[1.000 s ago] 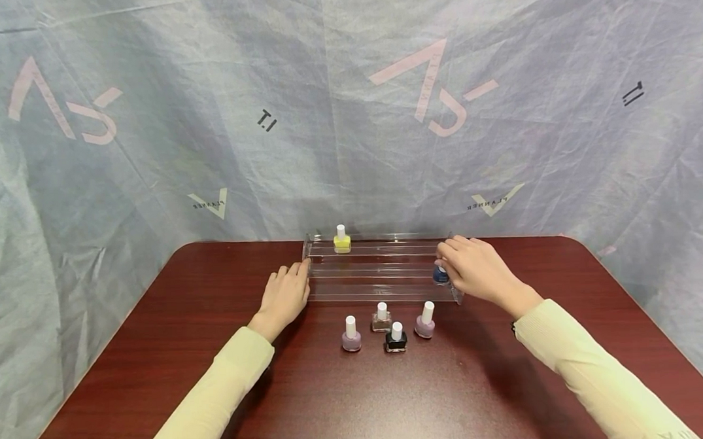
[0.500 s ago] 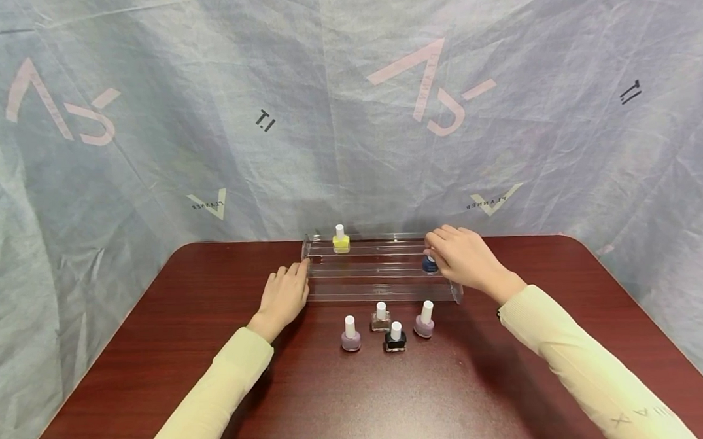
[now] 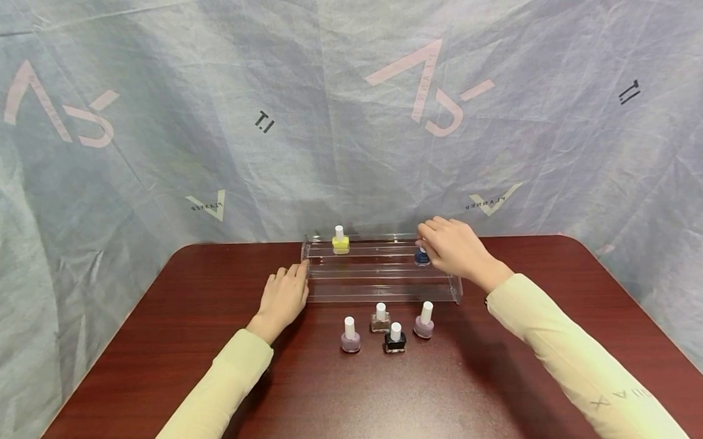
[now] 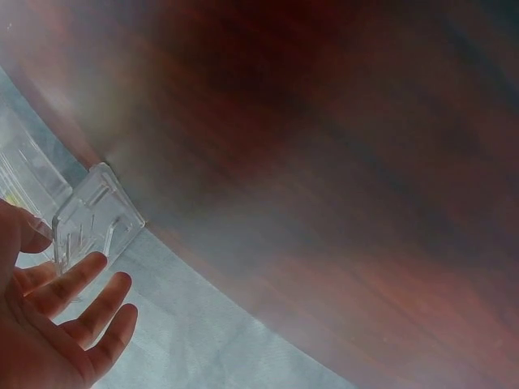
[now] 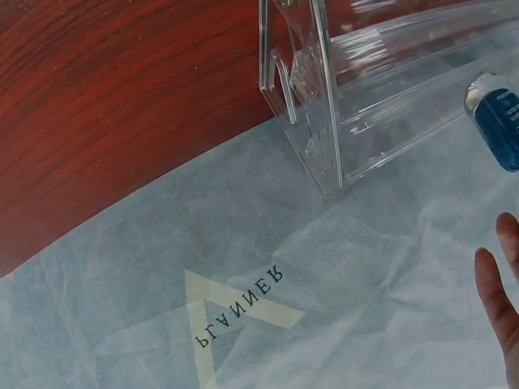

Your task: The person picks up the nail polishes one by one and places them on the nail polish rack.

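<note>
A person's right hand (image 3: pixel 455 248) pinches a blue bottle (image 3: pixel 422 256) near its cap above the right part of a clear tiered rack (image 3: pixel 384 290), while the left hand (image 3: pixel 283 294) holds the rack's left end. The two hands are well apart, with most of the rack between them. The blue bottle sits at the right hand's fingertips, far from the left hand; whether its base touches a tier cannot be told. In the left wrist view, thumb and forefinger pinch the end panel, the other fingers loosely spread. In the right wrist view, the bottle appears tilted at the edge, its cap out of sight and two fingertips below it.

A yellow bottle (image 3: pixel 341 243) stands on the top tier toward the left, nearer the left hand than the blue one is. In front of the rack, four white-capped bottles stand on the reddish-brown table (image 3: pixel 406 400): a lilac bottle (image 3: pixel 350 342) on the left, a brown bottle (image 3: pixel 381 322) just behind a black bottle (image 3: pixel 395 342), and a second lilac bottle (image 3: pixel 423 326) on the right. Behind hangs a creased grey backdrop (image 3: pixel 335 115) with reversed lettering.
</note>
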Tool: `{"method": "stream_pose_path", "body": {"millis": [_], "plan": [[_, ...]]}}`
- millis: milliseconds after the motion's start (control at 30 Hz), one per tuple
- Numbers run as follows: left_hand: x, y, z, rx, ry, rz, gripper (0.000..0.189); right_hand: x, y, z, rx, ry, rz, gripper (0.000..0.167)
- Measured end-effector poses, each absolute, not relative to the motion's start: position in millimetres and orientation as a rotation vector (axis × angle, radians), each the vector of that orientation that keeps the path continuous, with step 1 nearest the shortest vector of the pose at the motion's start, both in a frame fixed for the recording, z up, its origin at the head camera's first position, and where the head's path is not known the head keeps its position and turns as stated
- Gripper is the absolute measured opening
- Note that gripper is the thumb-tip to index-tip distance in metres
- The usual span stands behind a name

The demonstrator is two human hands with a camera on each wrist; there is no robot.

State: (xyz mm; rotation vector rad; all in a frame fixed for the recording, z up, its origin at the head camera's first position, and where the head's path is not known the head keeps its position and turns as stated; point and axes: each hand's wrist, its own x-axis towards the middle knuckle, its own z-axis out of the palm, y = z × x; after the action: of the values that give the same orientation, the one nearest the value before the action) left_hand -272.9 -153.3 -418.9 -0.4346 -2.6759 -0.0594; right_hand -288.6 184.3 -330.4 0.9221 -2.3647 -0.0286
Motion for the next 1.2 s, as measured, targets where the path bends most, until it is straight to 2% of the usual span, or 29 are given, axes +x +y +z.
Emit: {"method": "stream_pose_path", "body": {"millis": [433,1200], "plan": [[-274,-155,-420,-0.429,-2.693,-0.059,0.043,-302,176,-320,0.881,-2.401,-0.003,0.011],[-274,-154,-421,-0.431,-2.691,-0.059,0.044,-322,160,-324,0.884,-2.4,0.02,0.01]]}}
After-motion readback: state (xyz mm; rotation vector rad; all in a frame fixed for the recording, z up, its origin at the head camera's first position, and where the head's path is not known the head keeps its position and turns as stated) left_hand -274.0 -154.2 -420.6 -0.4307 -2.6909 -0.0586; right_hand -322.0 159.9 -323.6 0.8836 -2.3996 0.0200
